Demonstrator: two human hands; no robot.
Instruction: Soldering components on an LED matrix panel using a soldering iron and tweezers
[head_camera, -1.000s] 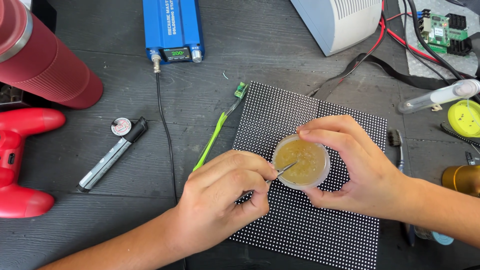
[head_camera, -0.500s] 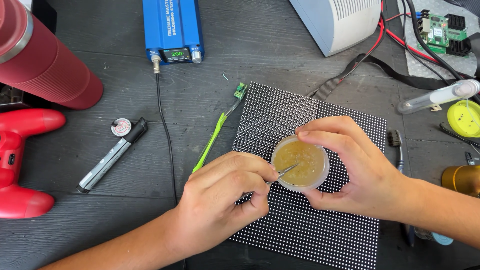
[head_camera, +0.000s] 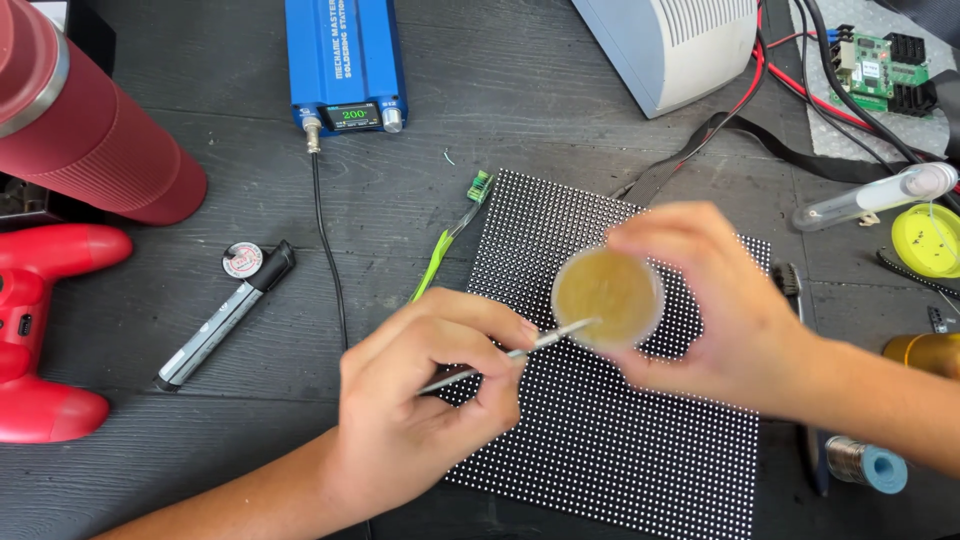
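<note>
My left hand (head_camera: 420, 410) pinches a thin metal tool (head_camera: 510, 352), whose tip reaches into a small round jar of yellowish paste (head_camera: 607, 295). My right hand (head_camera: 720, 310) grips that jar from the right, lifted a little above a black panel dotted with white points (head_camera: 620, 440). The jar looks slightly blurred. A green toothbrush (head_camera: 445, 250) lies along the panel's left edge.
A blue box with a lit display (head_camera: 345, 65) stands at the back, its cable running toward me. A red bottle (head_camera: 80, 130), a red controller (head_camera: 40, 330), a marker pen (head_camera: 225, 315), a grey housing (head_camera: 680, 45), a circuit board (head_camera: 880, 65) and solder spools (head_camera: 865, 460) surround the panel.
My right hand has shifted with the jar and lifted it a little; the jar is now blurred. The tool's tip stays in the paste.
</note>
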